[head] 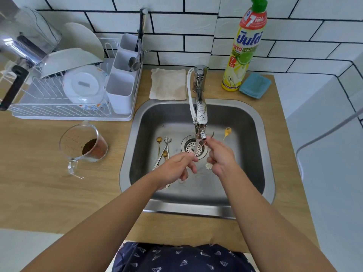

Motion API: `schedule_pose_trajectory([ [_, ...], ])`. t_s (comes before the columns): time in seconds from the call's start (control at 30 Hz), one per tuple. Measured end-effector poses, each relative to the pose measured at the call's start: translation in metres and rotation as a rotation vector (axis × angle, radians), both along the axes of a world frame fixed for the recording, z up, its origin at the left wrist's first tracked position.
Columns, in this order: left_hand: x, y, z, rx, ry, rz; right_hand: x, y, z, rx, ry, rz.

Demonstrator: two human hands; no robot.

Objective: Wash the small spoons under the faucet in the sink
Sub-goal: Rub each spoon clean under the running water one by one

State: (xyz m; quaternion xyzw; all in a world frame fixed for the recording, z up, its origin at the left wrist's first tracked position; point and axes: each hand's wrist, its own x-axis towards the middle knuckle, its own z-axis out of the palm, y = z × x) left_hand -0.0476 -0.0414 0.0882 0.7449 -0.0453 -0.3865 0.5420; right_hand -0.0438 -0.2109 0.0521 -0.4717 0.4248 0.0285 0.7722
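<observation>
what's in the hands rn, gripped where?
One small spoon, held under the faucet stream. Right hand pinches its upper end, left hand pinches the lower end. Which end is the bowl cannot be told.

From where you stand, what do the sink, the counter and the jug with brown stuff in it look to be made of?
Sink: brushed steel, by its dull grey sheen and soft reflections. Counter: a matt, wood-look top with pale grain; solid wood or laminate, I cannot tell. Jug: clear, with moulded marks on its wall and a see-through handle; probably plastic, though glass is possible.
</observation>
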Motion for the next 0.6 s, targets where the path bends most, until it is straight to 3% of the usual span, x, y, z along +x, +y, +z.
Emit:
schedule_pose_trajectory([
  [0.1, 0.001, -0.002, -0.001, 0.028, -0.027, -0.025, -0.001, 0.004, 0.004, 0.025, -0.024, 0.027],
  [0.27, 0.005, -0.008, -0.002, 0.014, -0.048, 0.079, -0.020, 0.028, -0.002, 0.046, -0.040, 0.258],
  [0.47, 0.005, 0.008, -0.006, 0.058, 0.011, 0.050, -0.005, 0.007, -0.004, 0.093, -0.037, 0.051],
  [0.6, 0.006, 0.005, -0.009, 0.020, 0.057, 0.160, -0.019, 0.027, -0.009, 0.022, -0.006, 0.233],
])
